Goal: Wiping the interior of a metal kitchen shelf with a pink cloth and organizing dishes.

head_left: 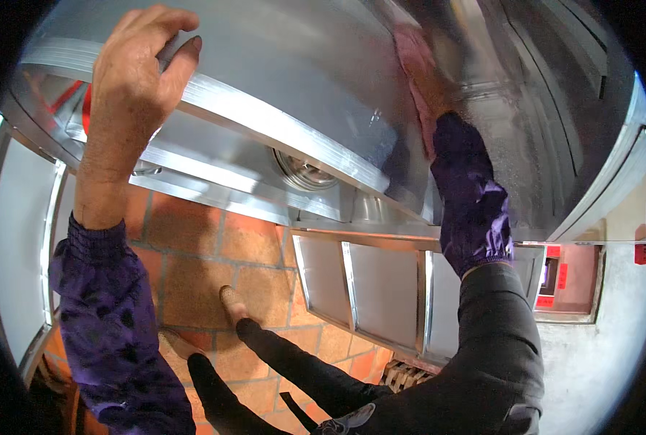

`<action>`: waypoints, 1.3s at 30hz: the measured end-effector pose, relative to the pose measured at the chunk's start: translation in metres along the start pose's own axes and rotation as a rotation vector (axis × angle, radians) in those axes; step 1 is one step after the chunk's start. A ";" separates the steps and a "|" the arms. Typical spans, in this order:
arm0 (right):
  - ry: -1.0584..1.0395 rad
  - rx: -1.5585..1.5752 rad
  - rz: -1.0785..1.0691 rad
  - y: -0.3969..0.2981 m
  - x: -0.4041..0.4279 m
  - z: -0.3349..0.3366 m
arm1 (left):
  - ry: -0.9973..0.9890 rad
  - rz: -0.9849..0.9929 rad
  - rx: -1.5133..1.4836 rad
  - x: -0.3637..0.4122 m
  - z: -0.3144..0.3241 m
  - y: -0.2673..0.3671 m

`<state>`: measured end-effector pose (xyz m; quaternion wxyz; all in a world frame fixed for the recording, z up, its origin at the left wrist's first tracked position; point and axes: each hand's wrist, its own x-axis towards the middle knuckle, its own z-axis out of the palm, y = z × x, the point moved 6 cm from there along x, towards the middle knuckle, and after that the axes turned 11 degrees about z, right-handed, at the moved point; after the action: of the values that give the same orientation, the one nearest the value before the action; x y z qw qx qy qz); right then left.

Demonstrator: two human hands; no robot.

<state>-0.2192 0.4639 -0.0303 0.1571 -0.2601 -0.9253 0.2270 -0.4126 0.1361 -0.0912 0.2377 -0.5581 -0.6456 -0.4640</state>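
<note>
My left hand (143, 81) is raised at the upper left with bent, parted fingers and nothing in its grasp, over the ridged metal edge (279, 130) of a stainless steel counter. A pink cloth (412, 49) lies on the brushed metal surface (301, 60) at the upper right. On it rests my right hand (431, 87), blurred and partly hidden by the cloth, so how its fingers hold it is unclear. Purple sleeve covers are on both forearms. Small wet spots glisten on the metal left of the cloth.
Below the edge, round metal bowls or lids (306, 171) sit on a shelf. Metal-framed panels (385, 288) stand beneath the counter on the right, another panel (24, 234) at far left. My feet are on a tiled floor (192, 288). Red-marked framed opening (570, 280) at right.
</note>
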 end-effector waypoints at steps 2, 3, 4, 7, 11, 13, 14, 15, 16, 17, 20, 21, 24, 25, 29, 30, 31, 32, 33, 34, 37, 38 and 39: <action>0.063 0.085 0.046 0.077 -0.020 -0.025 | -0.011 0.013 0.009 0.001 -0.010 0.000; 0.097 0.111 0.167 0.124 -0.026 -0.056 | -0.003 0.032 -0.002 0.005 -0.011 0.001; 0.109 0.168 0.299 0.120 -0.035 -0.045 | -0.022 0.027 -0.004 -0.001 -0.008 -0.003; 0.154 0.010 0.962 0.032 -0.085 -0.003 | 0.038 0.028 0.058 -0.015 -0.010 -0.010; 0.227 -0.506 0.300 0.153 -0.112 -0.061 | -0.020 -0.071 0.014 0.001 0.005 -0.006; -0.572 -1.667 0.347 0.098 -0.110 0.039 | -0.106 -0.107 0.044 -0.017 -0.008 -0.016; -0.558 -1.674 0.379 0.121 -0.124 0.033 | -0.060 -0.080 0.060 -0.008 -0.008 -0.010; -0.054 -1.558 0.148 0.146 -0.134 -0.012 | 0.040 -0.040 0.025 0.016 0.002 0.005; 0.403 -1.371 -0.127 0.143 -0.153 -0.050 | 0.076 -0.015 -0.023 0.030 0.009 0.015; 0.213 -1.039 0.161 0.127 -0.147 -0.005 | -0.011 -0.056 0.003 0.012 0.006 0.005; 0.052 -0.605 0.398 -0.003 -0.126 0.070 | -0.147 -0.093 0.028 -0.002 -0.004 -0.007; 0.070 -0.511 0.368 -0.045 -0.116 0.094 | -0.211 -0.105 0.032 0.000 0.004 -0.007; -0.121 -0.032 0.402 -0.157 -0.092 0.107 | -0.195 -0.132 0.028 -0.008 -0.012 -0.020; 0.064 -0.149 0.187 -0.154 -0.081 0.105 | -0.163 -0.147 -0.015 -0.003 -0.007 -0.016; -0.013 -0.188 0.298 -0.096 -0.116 0.084 | -0.183 -0.136 0.022 -0.005 -0.004 -0.017; 0.048 -0.230 0.373 -0.074 -0.133 0.074 | -0.172 -0.158 -0.011 -0.006 -0.004 -0.017; 0.050 -0.343 0.389 -0.051 -0.147 0.062 | -0.180 -0.160 -0.004 -0.005 -0.007 -0.017; 0.102 -0.252 0.494 -0.022 -0.164 0.043 | -0.175 -0.146 -0.005 -0.005 -0.002 -0.015; 0.149 -0.716 0.358 0.051 -0.188 0.015 | -0.142 -0.115 -0.030 0.011 0.007 -0.003; 0.122 -0.468 0.654 0.034 -0.194 0.030 | -0.193 -0.146 0.041 -0.009 -0.014 -0.023; 0.083 -0.694 0.446 0.104 -0.211 -0.010 | -0.204 -0.090 0.023 0.008 0.008 -0.011; 0.069 -0.676 0.441 0.107 -0.193 -0.008 | -0.212 -0.093 0.020 0.005 0.001 -0.013; 0.083 -0.708 0.397 0.099 -0.173 -0.010 | -0.219 -0.098 0.010 0.000 -0.001 -0.016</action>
<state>-0.0335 0.4469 -0.1008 0.0480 -0.4805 -0.8710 -0.0905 -0.4276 0.1359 -0.0962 0.1456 -0.5722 -0.6963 -0.4081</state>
